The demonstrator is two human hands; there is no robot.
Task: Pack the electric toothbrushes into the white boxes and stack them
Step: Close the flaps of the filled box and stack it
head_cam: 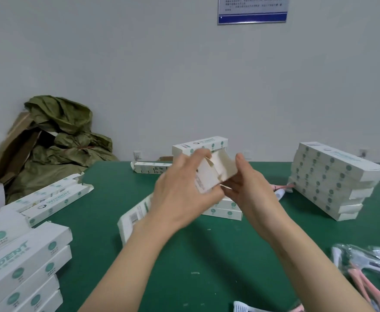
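Both hands hold one white box (216,171) above the middle of the green table (207,255); the left hand (184,194) curls over its side, the right hand (249,188) supports its open end with bent fingers; we cannot tell whether it is filled; bagged toothbrushes (364,266) lie near right. We judge that a hasty tuck could crease the flap (209,162), or the box slip.

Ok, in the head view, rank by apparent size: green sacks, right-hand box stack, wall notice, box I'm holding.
1. green sacks
2. right-hand box stack, somewhat smaller
3. wall notice and held box: about alike, so unranked. The frame edge cuts off the notice, and the box is nearer and partly covered.
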